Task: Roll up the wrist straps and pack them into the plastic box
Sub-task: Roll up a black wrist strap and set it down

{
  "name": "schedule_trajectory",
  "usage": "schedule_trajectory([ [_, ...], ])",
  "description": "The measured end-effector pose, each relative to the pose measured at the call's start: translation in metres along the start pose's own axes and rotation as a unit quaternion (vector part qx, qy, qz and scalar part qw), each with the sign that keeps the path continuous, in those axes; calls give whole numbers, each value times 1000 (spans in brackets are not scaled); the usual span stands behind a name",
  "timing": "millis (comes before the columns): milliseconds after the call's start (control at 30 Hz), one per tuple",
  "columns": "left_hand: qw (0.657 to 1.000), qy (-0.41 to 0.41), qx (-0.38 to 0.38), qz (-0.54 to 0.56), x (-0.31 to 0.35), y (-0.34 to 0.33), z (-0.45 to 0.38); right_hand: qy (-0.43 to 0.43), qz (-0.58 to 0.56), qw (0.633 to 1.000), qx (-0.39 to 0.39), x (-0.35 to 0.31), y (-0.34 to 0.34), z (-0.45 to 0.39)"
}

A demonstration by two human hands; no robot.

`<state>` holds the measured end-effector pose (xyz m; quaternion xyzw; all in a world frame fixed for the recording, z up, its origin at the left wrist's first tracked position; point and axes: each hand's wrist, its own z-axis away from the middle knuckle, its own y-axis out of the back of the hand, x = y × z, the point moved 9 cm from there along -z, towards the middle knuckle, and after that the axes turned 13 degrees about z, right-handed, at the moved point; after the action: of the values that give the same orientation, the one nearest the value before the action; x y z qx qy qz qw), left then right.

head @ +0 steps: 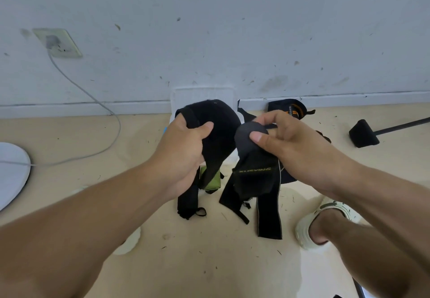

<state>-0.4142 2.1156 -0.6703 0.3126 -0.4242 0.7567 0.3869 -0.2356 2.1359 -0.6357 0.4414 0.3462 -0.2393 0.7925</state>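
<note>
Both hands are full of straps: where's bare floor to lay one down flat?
Bare floor lies near you, between your forearms, and left between the grey cable and your left hand. It is crowded under the hands: hanging straps, the plastic box by the wall, the orange-marked strap.
</note>
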Motion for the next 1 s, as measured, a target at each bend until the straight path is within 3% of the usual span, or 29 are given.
schedule_trajectory([
  [367,995,-17,-96,7,-2,-25,11,1,-78,995,68,2,-3,1],
  [833,989,-73,-107,-64,-3,-21,13,-32,-61,992,101,9,-1,0],
  [1000,991,-78,-92,-65,-1,-16,10,-38,-40,987,150,13,10,-1],
])
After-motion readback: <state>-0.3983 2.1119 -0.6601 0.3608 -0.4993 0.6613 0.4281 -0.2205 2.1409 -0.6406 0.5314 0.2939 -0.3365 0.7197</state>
